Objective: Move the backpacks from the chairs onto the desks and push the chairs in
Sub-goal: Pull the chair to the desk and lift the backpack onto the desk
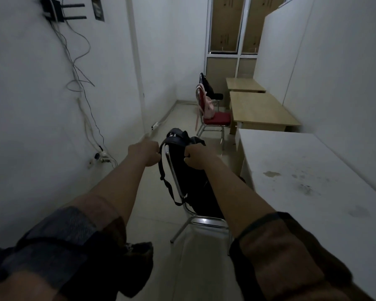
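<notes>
A black backpack (193, 181) stands upright on the nearest chair (206, 221), a chrome-framed one just left of the white desk (313, 192). My left hand (147, 152) is closed on the backpack's left shoulder strap. My right hand (197, 156) grips its top edge. Farther down the row, a pink backpack (208, 107) rests on a red chair (216, 119) beside a wooden desk (261, 111). Behind that, another black backpack (206, 83) sits on a dark chair (217, 96) next to a second wooden desk (243, 84).
A white wall runs along the left with hanging cables (78, 68), a router (57, 8) and a power strip (101, 157) near the floor. A white partition (334, 72) backs the desks on the right. A narrow tiled aisle (174, 118) leads to the far windowed wall.
</notes>
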